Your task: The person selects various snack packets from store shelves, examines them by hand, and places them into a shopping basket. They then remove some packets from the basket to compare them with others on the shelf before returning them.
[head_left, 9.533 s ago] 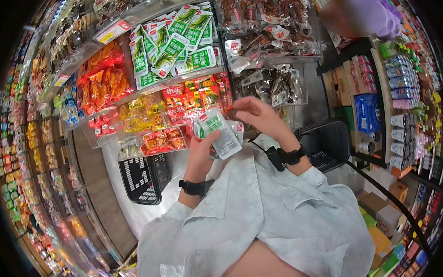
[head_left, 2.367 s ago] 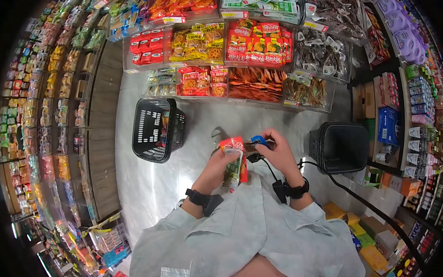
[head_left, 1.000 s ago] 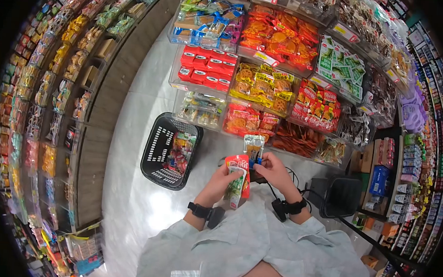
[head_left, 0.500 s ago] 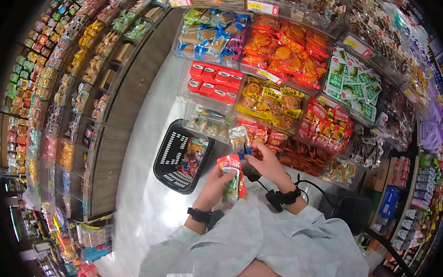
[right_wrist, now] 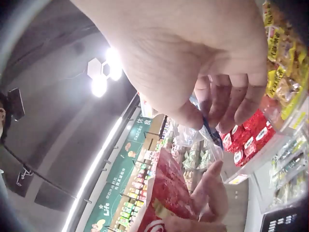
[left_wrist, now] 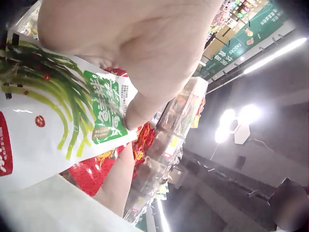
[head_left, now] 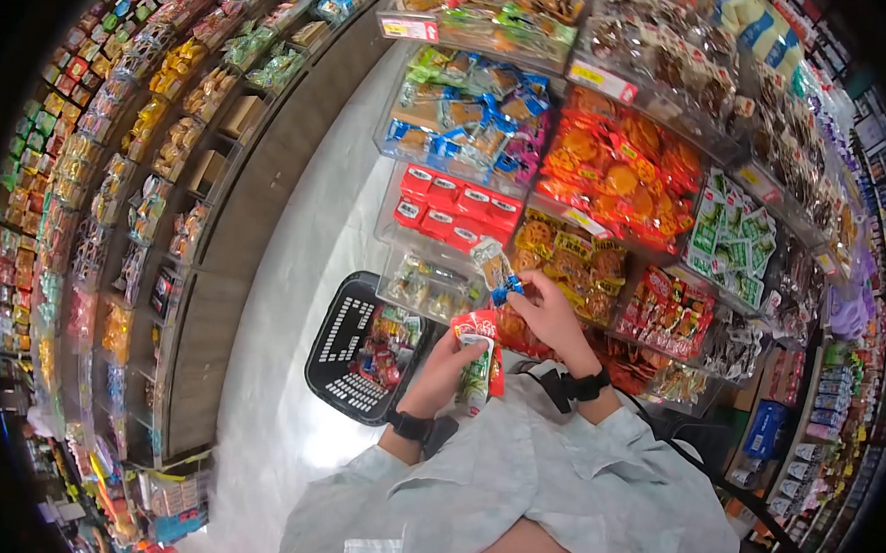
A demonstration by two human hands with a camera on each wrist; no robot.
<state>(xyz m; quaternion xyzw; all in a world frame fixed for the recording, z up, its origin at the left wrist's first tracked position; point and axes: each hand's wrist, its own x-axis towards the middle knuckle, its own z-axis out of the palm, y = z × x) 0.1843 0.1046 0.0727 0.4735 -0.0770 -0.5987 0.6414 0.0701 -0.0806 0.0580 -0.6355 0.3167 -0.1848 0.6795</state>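
Observation:
My left hand [head_left: 436,378] grips a red snack packet [head_left: 474,325] together with a green-and-white packet [left_wrist: 58,96] picturing green strands, its thumb across the front. My right hand [head_left: 553,320] pinches the blue end of a small clear-and-blue snack packet [head_left: 493,263], which points up and away from me. In the head view this packet overlaps the front of the shelf bins, just beyond the red one. In the right wrist view, the right thumb and fingers close on the blue edge, above the red packet and the left hand's fingers.
A black basket [head_left: 332,323] with several packets inside stands on the floor at left. Ahead rise tiered clear bins of red boxes [head_left: 457,209], blue packets [head_left: 471,128], orange packets [head_left: 624,166] and yellow packets [head_left: 569,268]. A long snack shelf [head_left: 249,256] lines the left.
Earlier the left hand held green-and-white packets at the bins; later the red packet joined them and the right hand held the blue one. The view turned left, and the blue packet rose toward the bins.

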